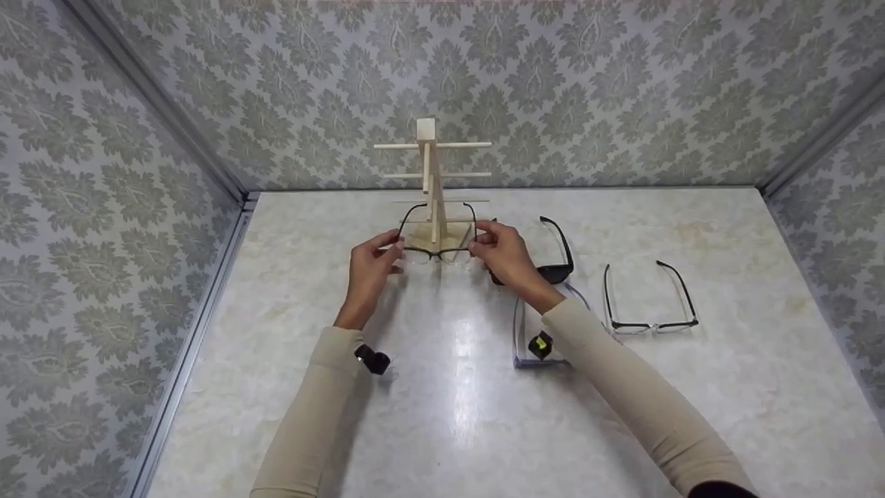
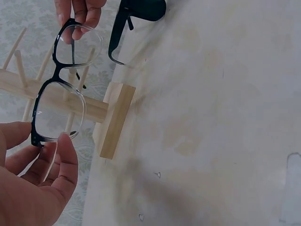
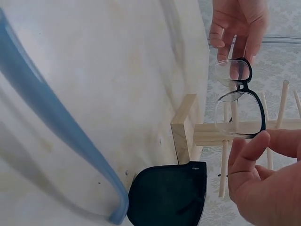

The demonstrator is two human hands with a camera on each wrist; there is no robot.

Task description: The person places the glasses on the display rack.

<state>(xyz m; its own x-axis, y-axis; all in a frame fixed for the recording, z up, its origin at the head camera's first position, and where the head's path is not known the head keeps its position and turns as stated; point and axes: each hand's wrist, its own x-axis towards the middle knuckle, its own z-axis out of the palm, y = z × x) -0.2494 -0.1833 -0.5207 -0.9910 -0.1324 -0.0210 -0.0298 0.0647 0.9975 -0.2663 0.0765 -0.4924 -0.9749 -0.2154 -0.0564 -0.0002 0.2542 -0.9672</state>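
Both hands hold a pair of eyeglasses with a dark upper frame and clear lower rims. The left hand pinches the left end of the frame near the hinge. At the other end, the fingers and thumb of the right hand pinch the right hinge area. The temples are unfolded and point away, on either side of a wooden display stand with several pegs. In the left wrist view the lenses appear in front of the stand's post. Whether the temples touch a peg cannot be told.
Black sunglasses lie just right of the right hand. Blue-framed glasses sit partly under the right forearm. Farther right, another dark-topped pair rests with temples open. Patterned walls enclose the marbled table.
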